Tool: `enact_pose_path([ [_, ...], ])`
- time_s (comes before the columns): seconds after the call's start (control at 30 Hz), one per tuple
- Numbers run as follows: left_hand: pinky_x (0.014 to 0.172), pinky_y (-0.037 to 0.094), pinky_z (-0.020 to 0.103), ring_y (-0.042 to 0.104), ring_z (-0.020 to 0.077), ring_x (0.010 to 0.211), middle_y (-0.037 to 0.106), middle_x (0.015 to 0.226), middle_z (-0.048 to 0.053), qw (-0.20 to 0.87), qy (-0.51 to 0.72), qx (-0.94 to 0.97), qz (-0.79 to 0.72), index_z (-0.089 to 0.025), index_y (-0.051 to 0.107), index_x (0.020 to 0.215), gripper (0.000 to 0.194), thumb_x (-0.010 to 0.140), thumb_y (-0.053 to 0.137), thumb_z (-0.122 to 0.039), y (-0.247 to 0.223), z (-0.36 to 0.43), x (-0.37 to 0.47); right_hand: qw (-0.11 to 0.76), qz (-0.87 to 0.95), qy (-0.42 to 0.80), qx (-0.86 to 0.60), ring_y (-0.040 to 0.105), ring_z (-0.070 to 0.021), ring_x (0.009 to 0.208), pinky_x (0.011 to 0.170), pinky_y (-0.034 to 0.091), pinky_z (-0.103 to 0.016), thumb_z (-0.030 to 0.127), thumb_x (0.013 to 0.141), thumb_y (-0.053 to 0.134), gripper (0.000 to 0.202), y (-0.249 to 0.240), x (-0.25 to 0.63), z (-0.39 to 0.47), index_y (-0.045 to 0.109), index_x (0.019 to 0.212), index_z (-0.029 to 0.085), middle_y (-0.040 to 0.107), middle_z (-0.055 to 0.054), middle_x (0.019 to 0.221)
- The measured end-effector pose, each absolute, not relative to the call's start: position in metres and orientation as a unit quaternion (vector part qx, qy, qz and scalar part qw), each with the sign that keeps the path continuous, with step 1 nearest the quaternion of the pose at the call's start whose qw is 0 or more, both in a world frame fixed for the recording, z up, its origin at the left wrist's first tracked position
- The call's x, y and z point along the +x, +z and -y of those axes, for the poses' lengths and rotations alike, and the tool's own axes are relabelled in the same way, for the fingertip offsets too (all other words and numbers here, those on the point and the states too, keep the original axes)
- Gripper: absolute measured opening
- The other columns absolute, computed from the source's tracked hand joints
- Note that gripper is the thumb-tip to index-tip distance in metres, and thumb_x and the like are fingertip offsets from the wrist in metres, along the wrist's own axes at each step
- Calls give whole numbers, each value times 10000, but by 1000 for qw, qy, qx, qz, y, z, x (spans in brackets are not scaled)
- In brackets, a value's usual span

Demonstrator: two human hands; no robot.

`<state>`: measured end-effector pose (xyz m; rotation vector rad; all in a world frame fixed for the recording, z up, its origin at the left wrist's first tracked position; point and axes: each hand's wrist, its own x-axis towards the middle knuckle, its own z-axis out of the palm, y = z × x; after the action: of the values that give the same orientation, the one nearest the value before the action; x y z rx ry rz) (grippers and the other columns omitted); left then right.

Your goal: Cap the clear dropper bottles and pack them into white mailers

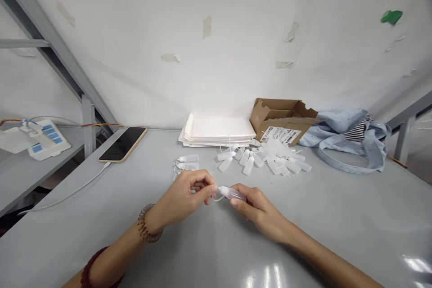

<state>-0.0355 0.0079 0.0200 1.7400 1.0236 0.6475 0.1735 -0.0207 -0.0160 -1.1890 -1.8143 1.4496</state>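
Observation:
In my right hand [258,209] lies a small translucent squeeze dropper bottle [232,193], held nearly level with its white nozzle toward the left. The fingers and thumb wrap its rear half. My left hand [195,189] pinches thumb and forefinger at the nozzle tip, on the end of the bottle's thin cap strap [218,199]; the small cap itself is hidden by the fingertips. Just behind the left hand, a few similar bottles [188,158] lie side by side, partly covered by it. A loose heap of such bottles [273,157] sits farther back, to the right.
White padded envelopes [221,128] are stacked against the wall. Beside them stands an open cardboard box [283,119], then a light blue cloth bag [351,139]. At left a phone [123,144] lies with its charging cable [74,193] trailing across the grey table [189,256].

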Motion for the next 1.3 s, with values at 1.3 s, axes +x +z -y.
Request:
enact_pose_path([
  [1.3,522,376,213,552,150,596,594,631,0,434,-41,770,-466,-176,537,622,204,778,470,-291,31,-34,-81,230,740,146,-615,541,-186,759,664,434,-321,198,827,494,70,-24,206,-17,558,848,179,529,-83,987],
])
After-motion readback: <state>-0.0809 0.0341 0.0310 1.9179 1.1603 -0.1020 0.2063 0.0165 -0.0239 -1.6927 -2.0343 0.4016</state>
